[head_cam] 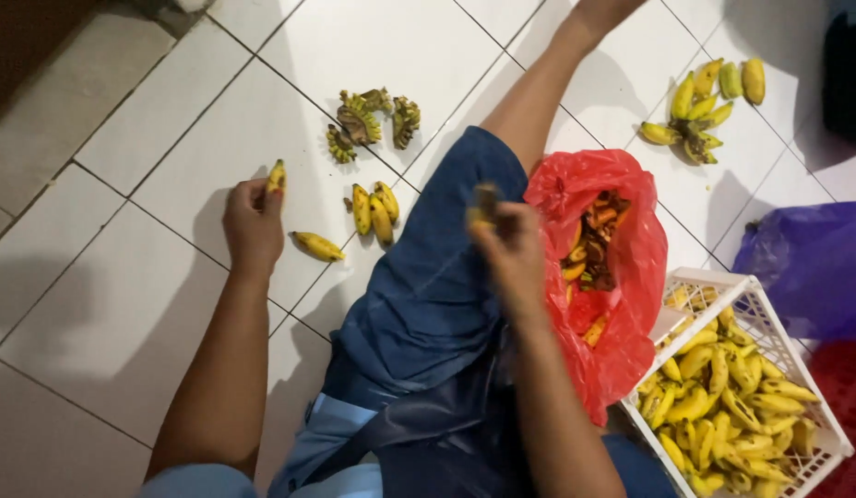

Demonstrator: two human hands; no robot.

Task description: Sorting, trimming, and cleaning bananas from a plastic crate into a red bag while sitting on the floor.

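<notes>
now left hand [252, 224] grips banana [277, 175] — floor-side

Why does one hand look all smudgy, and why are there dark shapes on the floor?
In the head view, the right hand and the small banana piece it holds are smeared by motion blur, while the left hand holding a banana is sharper; soft grey shadows of the arms and leg fall on the white tiled floor; the red bag shows shiny glare.
</notes>
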